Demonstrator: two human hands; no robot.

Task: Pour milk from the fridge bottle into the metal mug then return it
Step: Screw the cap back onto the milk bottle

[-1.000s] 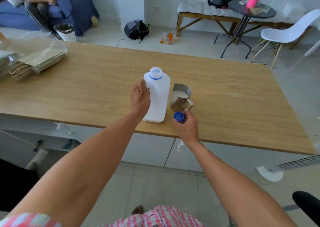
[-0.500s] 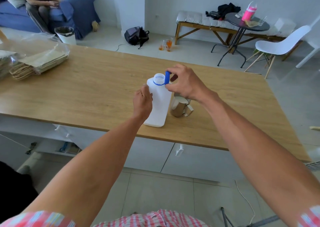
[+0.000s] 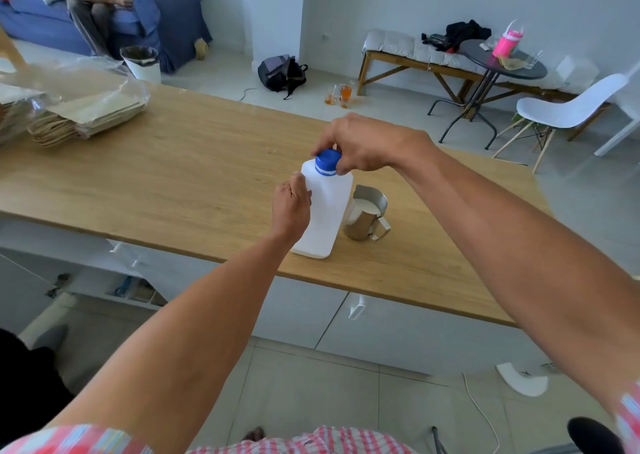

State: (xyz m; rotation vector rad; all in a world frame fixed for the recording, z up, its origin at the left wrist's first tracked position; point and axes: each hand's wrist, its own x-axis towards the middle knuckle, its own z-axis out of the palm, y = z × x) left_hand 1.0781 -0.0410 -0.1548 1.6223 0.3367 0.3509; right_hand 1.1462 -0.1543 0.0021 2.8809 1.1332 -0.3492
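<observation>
A white plastic milk bottle (image 3: 323, 211) stands upright near the front edge of the wooden table (image 3: 173, 176). My left hand (image 3: 291, 204) grips the bottle's left side. The blue cap (image 3: 327, 162) sits on the bottle's neck, and my right hand (image 3: 367, 145) pinches it from above and the right. Just right of the bottle stands the metal mug (image 3: 367, 216), with milk inside and its handle facing the front right. Nothing touches the mug.
A stack of paper bags under clear plastic (image 3: 79, 110) lies at the table's far left. Beyond the table are a backpack (image 3: 282, 72), glasses on the floor (image 3: 339, 94), a bench, a round side table (image 3: 502, 64), a white chair (image 3: 568, 110) and a seated person on a blue sofa.
My right hand lifted the blue cap from the table's front edge up to the bottle's mouth and set it on the neck. My left hand kept its hold on the bottle.
</observation>
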